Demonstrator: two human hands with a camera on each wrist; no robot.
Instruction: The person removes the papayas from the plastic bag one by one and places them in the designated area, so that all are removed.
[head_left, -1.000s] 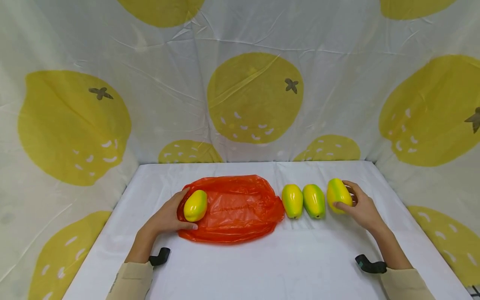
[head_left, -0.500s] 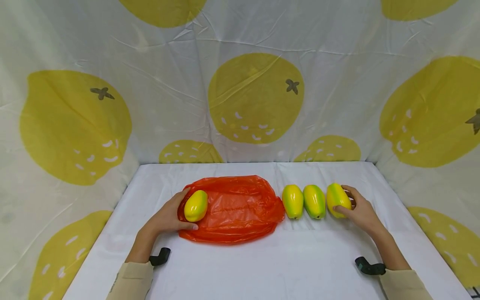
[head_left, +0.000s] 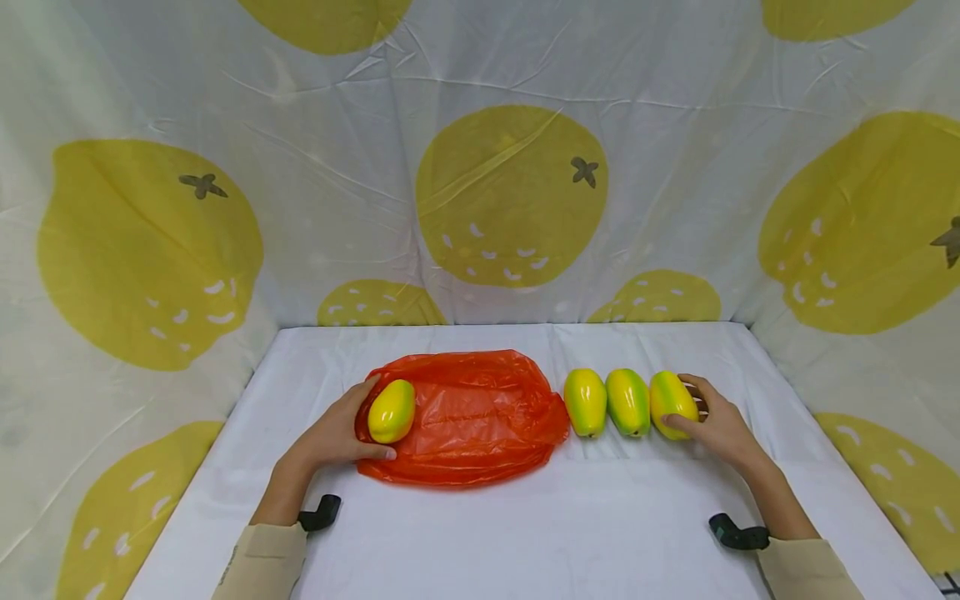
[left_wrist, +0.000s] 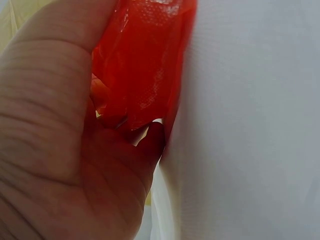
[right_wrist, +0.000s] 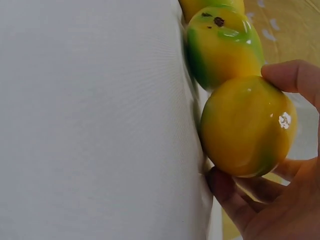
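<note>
A red plastic bag lies flat on the white cloth, with one glossy yellow-green papaya at its left end. My left hand holds that end of the bag, thumb along the near side and fingers round the far side. In the left wrist view, the red plastic sits between thumb and fingers. To the right of the bag, my right hand grips the rightmost papaya between thumb and fingers. This papaya stands against its neighbour in the right wrist view.
Two more papayas, a left one and a middle one, lie side by side between the bag and my right hand. A lemon-print curtain encloses the table at the back and sides.
My right hand has brought its papaya down and slightly left, close beside the middle one. The left hand, the bag and the other papayas have stayed put.
</note>
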